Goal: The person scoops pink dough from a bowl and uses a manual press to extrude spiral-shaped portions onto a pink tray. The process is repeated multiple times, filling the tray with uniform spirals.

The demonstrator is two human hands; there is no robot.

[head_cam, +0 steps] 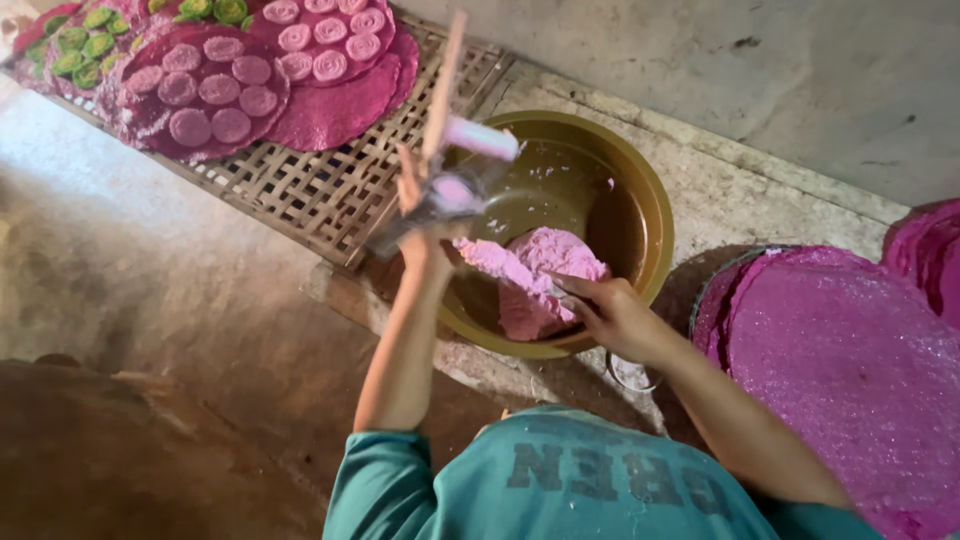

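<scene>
Left hand (425,225) up over the edge of the bowl (640,215), grip wrapped tight around a metal press tool (440,195) with a long wooden handle pointing up and pink dough stuck on it. Right hand (610,315) down inside the bowl, fingers curled on the pink dough (540,275); grip partly hidden, so cannot tell if pinching or just pressing. Big brown-yellow bowl sitting on the stone floor (150,260), pink dough in a lump at the bottom near the right hand. Just behind the bowl, a woven bamboo mat (330,185) lying flat, with round dark pink sheets (330,110) on it. On those sheets, small pale pink coils (215,90) in rows, and some small green coils (85,45) at the far left corner. At the right side, a pile of big round pink sheets (850,370), near the bowl but not touching the hand. Teal shirt (560,480) at the bottom, straight under both arms
</scene>
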